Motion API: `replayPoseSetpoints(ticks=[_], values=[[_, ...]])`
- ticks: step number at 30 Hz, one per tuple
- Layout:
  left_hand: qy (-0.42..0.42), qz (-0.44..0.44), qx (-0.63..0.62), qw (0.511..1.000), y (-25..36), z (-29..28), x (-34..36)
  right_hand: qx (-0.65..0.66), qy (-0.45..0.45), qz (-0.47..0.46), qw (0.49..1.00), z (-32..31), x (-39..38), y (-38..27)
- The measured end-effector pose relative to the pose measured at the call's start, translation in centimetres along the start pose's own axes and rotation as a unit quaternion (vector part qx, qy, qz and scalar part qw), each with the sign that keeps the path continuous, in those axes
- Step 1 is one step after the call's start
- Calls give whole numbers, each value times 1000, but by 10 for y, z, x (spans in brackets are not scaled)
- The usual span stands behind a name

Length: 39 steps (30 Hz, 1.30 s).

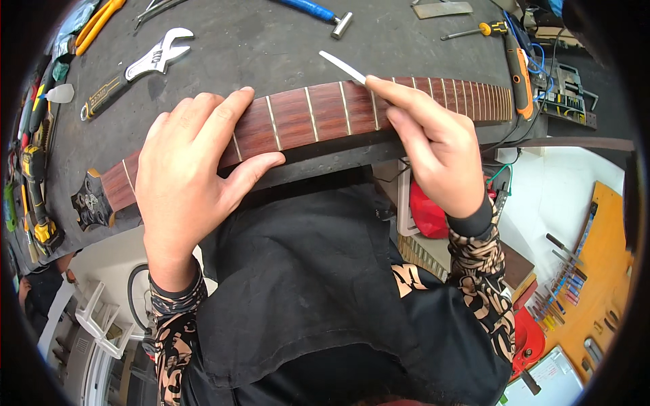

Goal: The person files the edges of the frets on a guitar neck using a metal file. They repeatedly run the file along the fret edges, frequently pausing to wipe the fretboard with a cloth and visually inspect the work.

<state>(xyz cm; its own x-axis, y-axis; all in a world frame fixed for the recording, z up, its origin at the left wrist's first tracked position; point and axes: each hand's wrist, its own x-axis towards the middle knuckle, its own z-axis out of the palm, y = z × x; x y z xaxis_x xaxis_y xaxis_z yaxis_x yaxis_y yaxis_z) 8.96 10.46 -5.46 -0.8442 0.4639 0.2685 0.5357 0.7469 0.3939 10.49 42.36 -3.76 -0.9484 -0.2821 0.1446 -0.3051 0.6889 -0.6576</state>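
A guitar neck (294,120) with a reddish-brown fretboard and metal frets lies across the workbench, fretboard up. Its dark headstock end (93,199) points left. My left hand (186,155) grips the neck near that end, fingers over the far edge and thumb along the near side. Pinched in my right hand (437,145) is a slim, pale, flat tool (340,66) with a narrowing tip. The tool slants over the far edge of the fretboard near the middle frets; whether it touches a fret I cannot tell. My right fingers hide its rear end.
Beyond the neck on the dark workbench (250,57) lie an adjustable wrench (145,68), a blue-handled hammer (325,15), a screwdriver (477,30) and orange-handled pliers (98,26). An orange-and-black tool (520,81) lies by the neck's right end. Several tools line the left edge.
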Motion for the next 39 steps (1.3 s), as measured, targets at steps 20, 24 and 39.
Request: replayPoseSetpoints(ticks=[20,24,39], values=[[7,3,-4,1000,-5,3,-5,62,-19,129,990,-1,-9,-25],[8,5,-11,1000,-6,3,-6,242,-6,252,937,-6,-27,-27],[26,19,-4,999,-8,4,-9,248,-47,219,943,6,-12,-38]])
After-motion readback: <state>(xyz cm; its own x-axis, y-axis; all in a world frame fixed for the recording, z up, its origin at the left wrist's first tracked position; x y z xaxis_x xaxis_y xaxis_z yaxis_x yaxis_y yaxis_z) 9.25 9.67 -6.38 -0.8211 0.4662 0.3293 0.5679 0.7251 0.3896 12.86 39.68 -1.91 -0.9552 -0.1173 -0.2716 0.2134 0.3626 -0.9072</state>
